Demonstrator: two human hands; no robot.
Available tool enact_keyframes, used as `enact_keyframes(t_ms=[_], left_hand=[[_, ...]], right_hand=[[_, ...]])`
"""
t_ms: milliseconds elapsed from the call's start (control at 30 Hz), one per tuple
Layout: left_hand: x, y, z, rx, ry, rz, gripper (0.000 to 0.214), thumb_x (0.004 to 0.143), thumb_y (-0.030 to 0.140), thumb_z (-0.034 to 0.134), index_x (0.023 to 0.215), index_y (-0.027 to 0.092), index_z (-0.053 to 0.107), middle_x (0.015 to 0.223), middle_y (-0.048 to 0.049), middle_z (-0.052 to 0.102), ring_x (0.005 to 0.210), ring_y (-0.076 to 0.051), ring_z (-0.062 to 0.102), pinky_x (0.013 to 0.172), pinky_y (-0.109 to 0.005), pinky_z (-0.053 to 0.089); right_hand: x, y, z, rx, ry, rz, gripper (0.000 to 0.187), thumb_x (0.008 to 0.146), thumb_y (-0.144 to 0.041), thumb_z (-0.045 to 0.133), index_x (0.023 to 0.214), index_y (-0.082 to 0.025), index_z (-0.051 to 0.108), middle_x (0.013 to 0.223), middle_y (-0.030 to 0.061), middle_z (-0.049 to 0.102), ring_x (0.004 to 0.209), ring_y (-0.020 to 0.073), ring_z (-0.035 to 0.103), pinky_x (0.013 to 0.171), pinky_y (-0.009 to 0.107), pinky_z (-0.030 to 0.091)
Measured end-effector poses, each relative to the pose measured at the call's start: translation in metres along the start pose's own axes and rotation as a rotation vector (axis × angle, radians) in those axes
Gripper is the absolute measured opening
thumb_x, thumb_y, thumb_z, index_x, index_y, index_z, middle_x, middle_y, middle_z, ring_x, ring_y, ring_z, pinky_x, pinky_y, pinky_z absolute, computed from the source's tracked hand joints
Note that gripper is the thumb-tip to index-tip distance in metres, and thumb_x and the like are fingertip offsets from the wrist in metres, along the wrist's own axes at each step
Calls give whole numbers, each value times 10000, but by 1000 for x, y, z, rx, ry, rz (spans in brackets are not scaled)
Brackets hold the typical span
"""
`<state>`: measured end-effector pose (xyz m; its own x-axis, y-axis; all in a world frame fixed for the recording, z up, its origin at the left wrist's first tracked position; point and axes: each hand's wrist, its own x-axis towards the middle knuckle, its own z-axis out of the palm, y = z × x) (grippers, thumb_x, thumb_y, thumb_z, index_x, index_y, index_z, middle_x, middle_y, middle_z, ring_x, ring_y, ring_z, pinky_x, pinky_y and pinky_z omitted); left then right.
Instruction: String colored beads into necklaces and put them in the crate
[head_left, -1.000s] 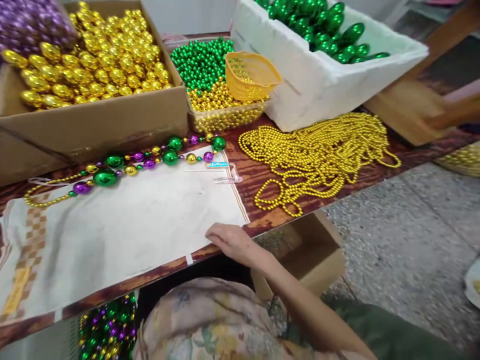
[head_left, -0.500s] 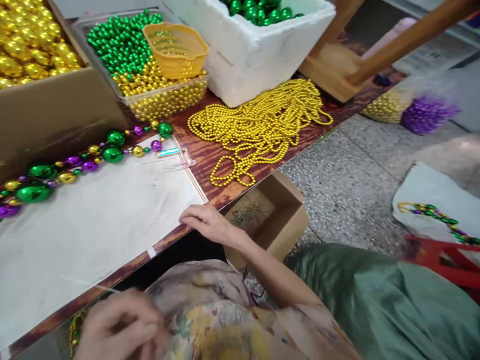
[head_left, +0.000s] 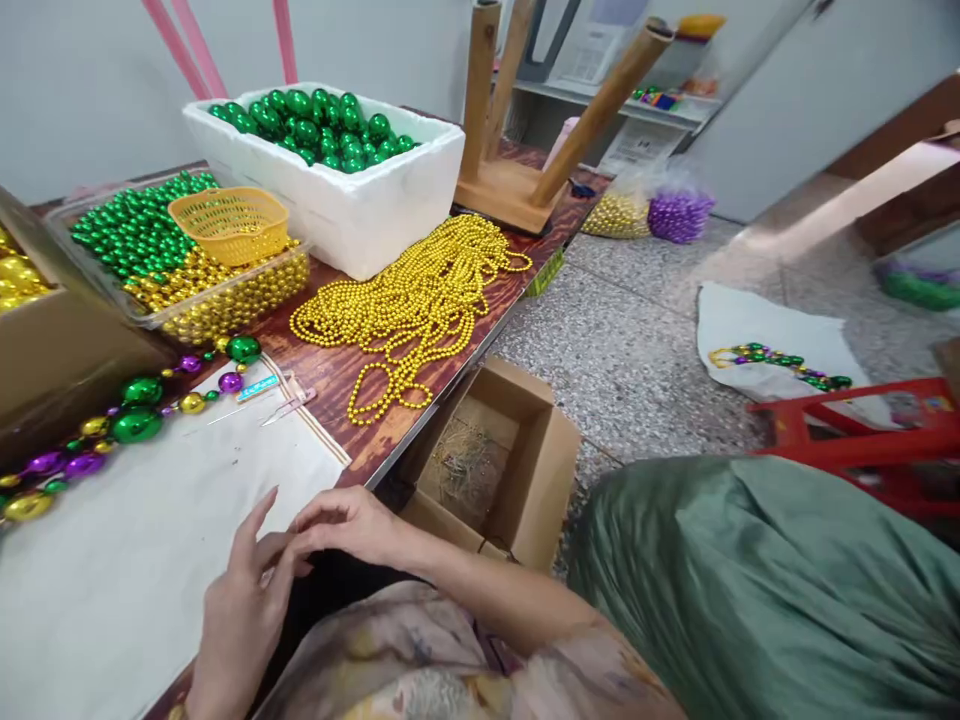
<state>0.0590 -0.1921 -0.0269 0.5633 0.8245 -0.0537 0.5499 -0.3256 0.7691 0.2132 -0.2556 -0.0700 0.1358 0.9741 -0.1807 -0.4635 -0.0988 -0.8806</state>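
Note:
My left hand (head_left: 244,605) and my right hand (head_left: 345,525) meet at the front edge of the white cloth (head_left: 150,560). Their fingertips touch and overlap. One finger of the left hand points up, while its thumb and other fingers press together against the right hand. My right hand's fingers are bent in a pinch. Anything between the fingertips is hidden or too fine to make out. Beyond them on the cloth lie small pink-handled snips (head_left: 291,405), a thin needle-like piece and a blue-labelled strip (head_left: 258,388). A strand of green, gold and purple beads (head_left: 136,424) runs along the cloth's back edge.
Gold bead chains (head_left: 420,290) lie heaped on the table. Behind stand a foam box (head_left: 405,215) of green balls, a bead tub (head_left: 244,305) with a yellow basket (head_left: 232,222), and an upturned wooden stool (head_left: 510,195). Below are an open carton (head_left: 551,470) and a red stool (head_left: 862,430).
My left hand has come up from below the table edge to meet my right hand. The view has turned right and up, showing more of the room.

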Motion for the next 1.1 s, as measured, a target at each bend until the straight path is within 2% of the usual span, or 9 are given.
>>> enact_keyframes(t_ms=[233,400,467,567,667,800,933,1000,1100], left_hand=[[5,-5,4,186,85,186,473,893,477,567,1321,275,559,810,-20,780,625,-230,744,466,-253,482],[-1,-1,5,140,42,133,289,890,370,569,1136,249,659,808,-27,768,630,-204,724,554,-252,483],[-4,1,2,69,-31,65,220,902,364,564,1026,245,702,763,-20,742,587,-176,679,599,-253,487],[-8,3,0,-127,-121,-74,196,871,392,633,862,218,723,682,-15,663,566,-142,582,592,-242,453],[-12,5,6,-527,-190,-352,283,789,448,734,757,176,662,537,36,471,468,-77,390,455,-192,298],[-23,24,30,-1151,-414,-727,397,644,428,853,749,172,569,495,117,266,419,-17,105,391,-163,76],[-30,51,52,-1297,-746,-788,372,636,354,870,704,160,560,472,98,328,389,-1,156,398,-171,65],[-26,51,51,-1270,-702,-729,336,659,350,857,709,143,597,462,92,337,383,0,170,399,-177,64],[-15,31,29,-1249,-399,-658,327,681,363,853,753,136,629,472,121,239,409,-3,124,401,-165,63]], right_hand=[[-3,-6,16,-143,232,-195,336,795,-521,726,732,-192,739,775,22,676,728,154,616,710,269,489],[-6,-12,12,-421,302,-297,199,877,-288,630,707,-190,663,722,2,640,719,139,583,751,264,442],[-7,-12,10,-534,307,-349,188,883,-231,618,700,-187,627,718,-4,629,734,136,572,796,272,422],[-8,-14,2,-620,179,-362,190,917,-220,587,731,-187,608,747,-5,625,754,133,572,780,260,419],[-2,-25,-22,-729,122,-326,188,966,-257,546,813,-183,627,813,8,633,796,138,588,748,247,428],[29,-49,-68,-1306,268,-264,214,1011,-275,491,951,-173,670,1012,72,660,942,187,579,837,308,400],[70,-59,-90,-1736,167,-217,216,1003,-274,505,1023,-166,690,1121,124,651,1058,268,514,910,402,316],[85,-58,-92,-1755,133,-218,202,983,-254,526,1015,-144,691,1118,147,642,1060,286,496,908,419,298],[95,-53,-89,-1764,118,-228,214,977,-237,518,987,-113,692,1112,183,631,1056,300,484,901,436,294]])
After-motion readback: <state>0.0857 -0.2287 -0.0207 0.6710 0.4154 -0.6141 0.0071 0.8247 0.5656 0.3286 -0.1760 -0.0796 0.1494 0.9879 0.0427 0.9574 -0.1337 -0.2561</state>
